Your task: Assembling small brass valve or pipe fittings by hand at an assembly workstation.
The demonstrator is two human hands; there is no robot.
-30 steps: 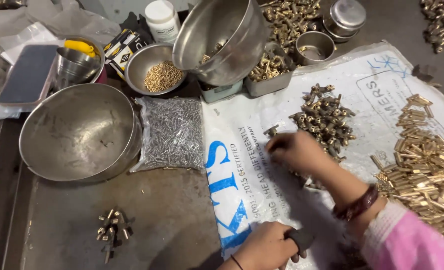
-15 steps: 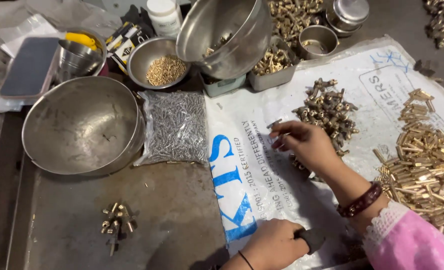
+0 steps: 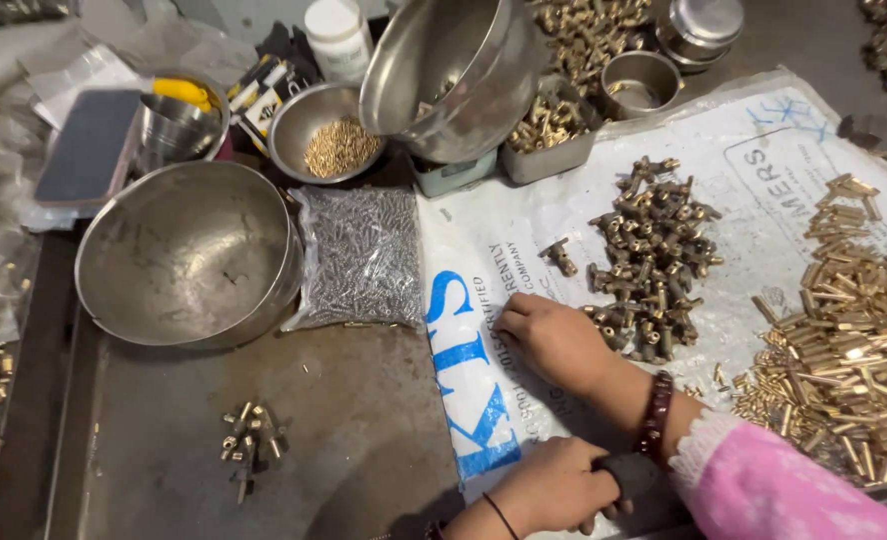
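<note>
Poster: Hands first. The right hand [image 3: 554, 340] lies knuckles-up on the white printed sack [image 3: 764, 150], fingers curled under and fingertips pressed to the cloth, just beside the near edge of the pile of brass fittings [image 3: 654, 260]. I can't tell if anything is pinched under those fingers. The left hand [image 3: 549, 490] sits low at the sack's near edge, closed around a small dark tool [image 3: 629, 475].

Reply: Agreed. To me it reads as the picking step: one hand working the pile, the other keeping the tool ready. One lone fitting [image 3: 561, 257] lies apart from the pile, just beyond the right hand.

Poster: What else is about?

Reply: A heap of brass rods [image 3: 854, 350] is off to the right on the same sack. A clear bag of silver screws [image 3: 359, 255] lies to the left, touching the big steel bowl [image 3: 189, 255]. A little cluster of brass pieces [image 3: 249, 445] sits alone on the metal tray [image 3: 364, 430], well apart from both hands.

Poster: So what would a next move need?

Reply: My guess is a clean fingertip pinch on a single fitting. They're tangled, so its neighbours could drag along, and then it has to be brought over to the tool hand.
</note>
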